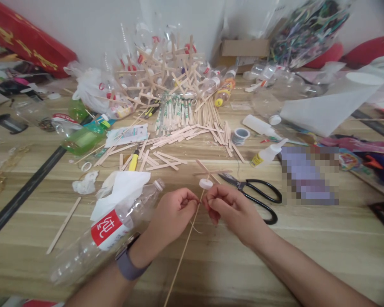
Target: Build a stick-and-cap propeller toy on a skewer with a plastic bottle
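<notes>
Just below the white cap, the thin stick sits pinched in the left hand, the right hand closed beside it on what I cannot tell, and the loose strand probably wants even tension.

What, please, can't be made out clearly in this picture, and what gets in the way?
All in the head view:
Thin stick: its near end is cut off by the bottom edge.
Pale thread: its course at the stick is hidden by the fingers of the left hand and right hand.
Yellow label: its print is too small and blurred.
Pixelated patch: coarse blocks mask whatever lies there.
</notes>
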Demonstrator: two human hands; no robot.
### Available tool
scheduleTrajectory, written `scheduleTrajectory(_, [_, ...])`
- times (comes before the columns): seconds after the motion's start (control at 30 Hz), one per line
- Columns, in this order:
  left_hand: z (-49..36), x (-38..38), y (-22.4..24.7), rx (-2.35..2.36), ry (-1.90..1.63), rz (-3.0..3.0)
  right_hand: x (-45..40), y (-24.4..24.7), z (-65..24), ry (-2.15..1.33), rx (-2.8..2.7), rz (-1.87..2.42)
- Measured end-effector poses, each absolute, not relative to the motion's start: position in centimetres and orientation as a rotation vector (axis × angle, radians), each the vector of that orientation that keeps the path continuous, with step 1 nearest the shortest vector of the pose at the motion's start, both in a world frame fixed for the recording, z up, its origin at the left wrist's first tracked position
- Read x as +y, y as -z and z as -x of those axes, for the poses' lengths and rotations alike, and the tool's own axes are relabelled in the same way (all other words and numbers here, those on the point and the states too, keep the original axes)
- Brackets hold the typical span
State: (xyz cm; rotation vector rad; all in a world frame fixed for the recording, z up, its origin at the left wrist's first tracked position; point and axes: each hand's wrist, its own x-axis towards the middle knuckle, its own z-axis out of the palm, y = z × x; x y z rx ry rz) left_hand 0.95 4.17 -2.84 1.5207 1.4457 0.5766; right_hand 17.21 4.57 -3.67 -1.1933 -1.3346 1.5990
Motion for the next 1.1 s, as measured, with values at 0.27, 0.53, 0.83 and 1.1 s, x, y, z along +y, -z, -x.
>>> scheduleTrajectory(0.27, [-0.83,4.21,3.61,1.441,-0.565,-1.357,4.78,3.35,-17.36,-1.687,-1.261,1.164])
scheduleTrajectory(0.53, [-0.84,4.39,3.56,1.373,-0.554,-1.157,4.72,3.40,-17.36,-1.682,-1.315,1.142])
scheduleTrajectory(0.83, [-0.72,4.51,3.21,1.397,-0.504,-1.104,4.70,3.20,-17.42,-1.727,-1.349,1.180])
scheduleTrajectory(1.1, [-0.80,4.47,3.33,1.422,-0.505,-1.195,4.45,3.44,-17.35,-1.708,-1.376,1.200])
